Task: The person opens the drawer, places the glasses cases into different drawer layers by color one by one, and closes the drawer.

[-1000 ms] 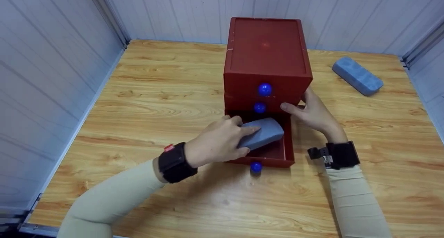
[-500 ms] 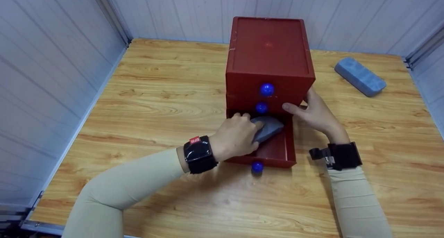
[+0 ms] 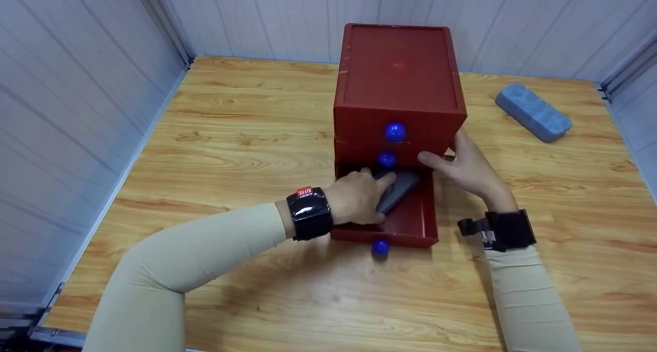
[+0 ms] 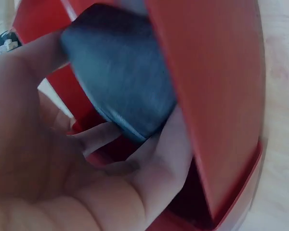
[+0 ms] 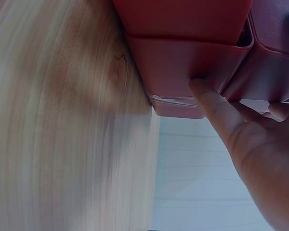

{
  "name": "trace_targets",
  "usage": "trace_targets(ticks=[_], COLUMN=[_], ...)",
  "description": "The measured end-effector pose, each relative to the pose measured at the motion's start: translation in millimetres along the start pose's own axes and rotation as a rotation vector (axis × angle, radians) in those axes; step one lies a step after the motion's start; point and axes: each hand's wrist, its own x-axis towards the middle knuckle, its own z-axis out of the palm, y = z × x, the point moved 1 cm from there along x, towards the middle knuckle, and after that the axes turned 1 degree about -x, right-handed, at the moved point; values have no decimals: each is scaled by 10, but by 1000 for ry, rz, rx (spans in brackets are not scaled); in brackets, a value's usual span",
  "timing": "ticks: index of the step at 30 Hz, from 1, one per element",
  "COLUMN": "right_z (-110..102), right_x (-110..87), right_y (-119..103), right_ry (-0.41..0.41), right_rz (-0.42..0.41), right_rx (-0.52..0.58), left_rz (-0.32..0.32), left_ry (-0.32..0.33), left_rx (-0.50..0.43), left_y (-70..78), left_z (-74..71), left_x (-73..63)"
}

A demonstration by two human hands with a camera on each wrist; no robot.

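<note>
A red drawer cabinet with blue ball knobs stands towards the back of the table. Its bottom drawer is pulled out. Inside that drawer my left hand holds a grey-blue sponge-like block, which lies slantwise. In the left wrist view the thumb and fingers are on opposite sides of the block. My right hand rests at the cabinet's right front corner, thumb on the front and fingers along the side. One straight finger touches the red side wall in the right wrist view.
A second blue block with a wavy top lies on the wooden table, right of the cabinet. White panel walls border the table at the back and both sides. The bottom drawer's knob sticks out towards me.
My left hand has moved right and further into the bottom drawer with the block, which has gone lower and deeper under the cabinet's front. My right hand stays put.
</note>
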Motion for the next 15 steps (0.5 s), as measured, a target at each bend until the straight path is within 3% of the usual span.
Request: trace_targets(ticks=[5, 15], right_z=[15, 7], right_x=[12, 9], right_y=[-6, -17], right_ry=[-7, -8], right_rz=[9, 7], right_rx=[8, 18], left_rz=[-27, -4], left_ry=[-72, -92], left_rx=[-8, -48], left_y=[4, 62], left_z=[35, 5], left_x=[27, 41])
